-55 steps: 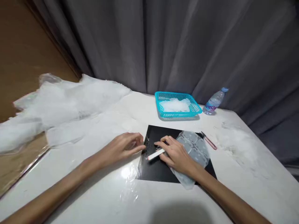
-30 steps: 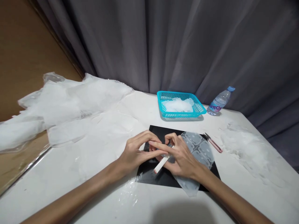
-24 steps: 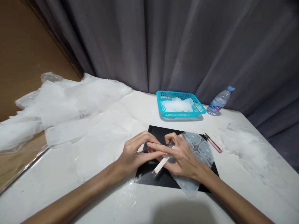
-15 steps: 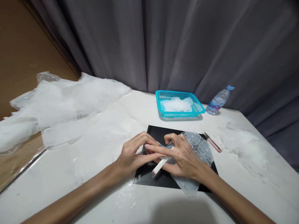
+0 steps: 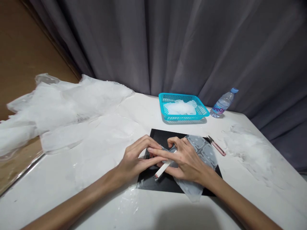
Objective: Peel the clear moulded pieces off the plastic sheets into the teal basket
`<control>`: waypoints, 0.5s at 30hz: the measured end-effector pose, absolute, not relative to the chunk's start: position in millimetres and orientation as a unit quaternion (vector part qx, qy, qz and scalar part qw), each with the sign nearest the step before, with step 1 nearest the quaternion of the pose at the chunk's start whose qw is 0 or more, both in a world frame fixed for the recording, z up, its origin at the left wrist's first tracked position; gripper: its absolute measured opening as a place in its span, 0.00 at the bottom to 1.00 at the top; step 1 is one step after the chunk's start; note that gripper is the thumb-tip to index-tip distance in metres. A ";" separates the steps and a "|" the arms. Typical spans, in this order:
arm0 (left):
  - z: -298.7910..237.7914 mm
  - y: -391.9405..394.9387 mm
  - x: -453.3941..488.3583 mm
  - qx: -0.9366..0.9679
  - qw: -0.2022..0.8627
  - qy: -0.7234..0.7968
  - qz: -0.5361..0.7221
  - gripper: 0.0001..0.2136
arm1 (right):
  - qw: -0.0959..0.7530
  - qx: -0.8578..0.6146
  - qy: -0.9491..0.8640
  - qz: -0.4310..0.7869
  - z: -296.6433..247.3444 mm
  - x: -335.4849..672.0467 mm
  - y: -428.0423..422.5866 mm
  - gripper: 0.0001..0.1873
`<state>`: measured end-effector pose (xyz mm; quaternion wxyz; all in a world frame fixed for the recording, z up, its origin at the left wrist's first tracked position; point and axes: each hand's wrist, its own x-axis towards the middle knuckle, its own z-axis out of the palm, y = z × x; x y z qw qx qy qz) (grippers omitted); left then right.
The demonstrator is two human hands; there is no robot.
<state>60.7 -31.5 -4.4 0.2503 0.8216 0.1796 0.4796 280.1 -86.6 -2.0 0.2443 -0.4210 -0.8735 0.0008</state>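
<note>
My left hand is closed in a pinch at the edge of a translucent, patterned plastic sheet; its fingertips hide what lies between them. My right hand meets it fingertip to fingertip, over the sheet. A flat white stick with reddish marks near its lower end passes between the right hand's fingers and thumb. Beneath both hands lies a black mat, with part of the sheet spread over its right side. Pink-handled thread snips rest just right of the mat, blades pointing up-left.
A turquoise basket holding white filmy pieces stands behind the mat. To its right is a water bottle. White filmy sheets are heaped at the left, and a loose pile of clear-white scraps lies at the right.
The view has shifted slightly, moving everything a little to the left. Both hands keep nearly the same pose over the sheet and the stick.
</note>
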 end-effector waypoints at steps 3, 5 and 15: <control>-8.8 -30.9 59.9 0.821 0.254 0.184 0.477 0.13 | 0.241 -0.422 -0.874 -0.004 -4.0 281.2 -86.3 0.30; -9.5 -31.5 58.5 0.825 0.255 0.181 0.470 0.14 | 0.240 -0.416 -0.877 -0.015 -7.0 283.1 -85.8 0.29; 0.3 -32.3 52.6 0.830 0.261 0.148 0.471 0.27 | 0.308 -0.403 -0.857 -0.089 -15.0 306.7 -98.5 0.26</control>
